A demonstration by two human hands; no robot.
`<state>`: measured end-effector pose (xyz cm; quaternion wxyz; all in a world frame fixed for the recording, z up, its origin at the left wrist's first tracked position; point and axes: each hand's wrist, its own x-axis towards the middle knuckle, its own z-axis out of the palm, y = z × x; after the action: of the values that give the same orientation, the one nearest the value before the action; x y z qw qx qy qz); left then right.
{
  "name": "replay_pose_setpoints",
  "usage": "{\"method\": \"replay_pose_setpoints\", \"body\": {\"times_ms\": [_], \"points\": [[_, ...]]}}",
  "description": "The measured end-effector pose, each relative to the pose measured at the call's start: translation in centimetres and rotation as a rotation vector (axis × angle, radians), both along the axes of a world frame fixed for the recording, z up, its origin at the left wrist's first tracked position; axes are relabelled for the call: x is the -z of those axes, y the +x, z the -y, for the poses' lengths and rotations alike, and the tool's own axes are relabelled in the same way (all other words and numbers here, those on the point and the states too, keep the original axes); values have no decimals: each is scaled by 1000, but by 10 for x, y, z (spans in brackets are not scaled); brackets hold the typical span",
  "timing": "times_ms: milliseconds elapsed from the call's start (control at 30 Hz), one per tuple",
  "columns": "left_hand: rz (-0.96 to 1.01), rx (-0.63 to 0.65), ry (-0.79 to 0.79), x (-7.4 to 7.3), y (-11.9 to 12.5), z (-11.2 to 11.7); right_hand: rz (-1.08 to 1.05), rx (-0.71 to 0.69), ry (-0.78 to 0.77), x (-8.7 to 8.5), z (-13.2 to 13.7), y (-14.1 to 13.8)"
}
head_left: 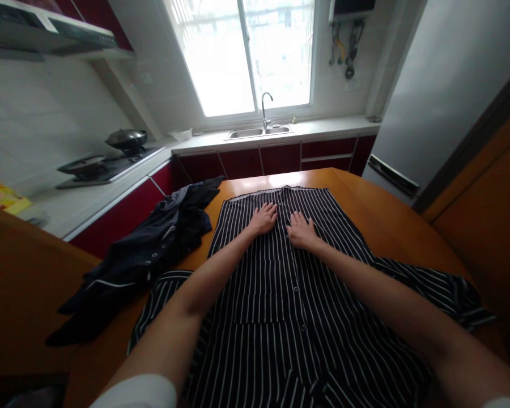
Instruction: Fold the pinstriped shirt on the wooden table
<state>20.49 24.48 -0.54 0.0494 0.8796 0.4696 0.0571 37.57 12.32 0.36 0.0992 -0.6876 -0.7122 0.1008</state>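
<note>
Both hands, the left hand (263, 219) and the right hand (301, 231), are lying flat and open, palms pressing on the striped shirt (280, 294) spread across the wooden table (391, 221) at centre frame. Its sleeve is draping toward the lower right edge, so a hard outward stroke could be dragging the fabric askew or bunching it against the dark garment (148, 249) lying at left.

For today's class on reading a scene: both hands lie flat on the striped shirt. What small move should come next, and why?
Probably slide both hands outward. The left hand and right hand rest palm-down side by side near the far edge of the shirt, which lies spread on the table, its sleeves still rumpled.
</note>
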Motion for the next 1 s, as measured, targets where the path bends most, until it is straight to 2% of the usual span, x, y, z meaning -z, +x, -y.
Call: {"method": "replay_pose_setpoints", "body": {"times_ms": [133, 267, 367, 467, 567, 633, 733, 800, 867, 933, 1000], "points": [[-15, 30, -18, 3, 19, -4, 31, -139, 39, 1, -67, -1], [-22, -14, -14, 5, 21, -31, 35, -188, 27, 10, -120, 10], [-43, -84, -25, 5, 1, -60, 23, -190, 18, 15, -149, 32], [-50, -215, -34, 3, -36, -84, 12, -138, 0, 18, -171, 62], [-71, -359, -27, -2, -59, -92, 18, 24, 10, 18, -180, 75], [-81, -329, 13, -3, -51, -88, 26, 47, 77, 18, -179, 63], [-76, -105, 32, 2, -15, -75, 27, -161, 109, 17, -174, 29], [-74, -37, -13, 5, -1, -70, 23, -259, 59, 19, -172, 20], [-74, -93, -44, 5, -12, -71, 25, -231, 23, 20, -171, 37], [-73, -207, -47, 1, -45, -79, 38, -126, 19, 20, -169, 79], [-76, -330, -48, -6, -85, -87, 54, 37, 35, 17, -167, 128]]}}
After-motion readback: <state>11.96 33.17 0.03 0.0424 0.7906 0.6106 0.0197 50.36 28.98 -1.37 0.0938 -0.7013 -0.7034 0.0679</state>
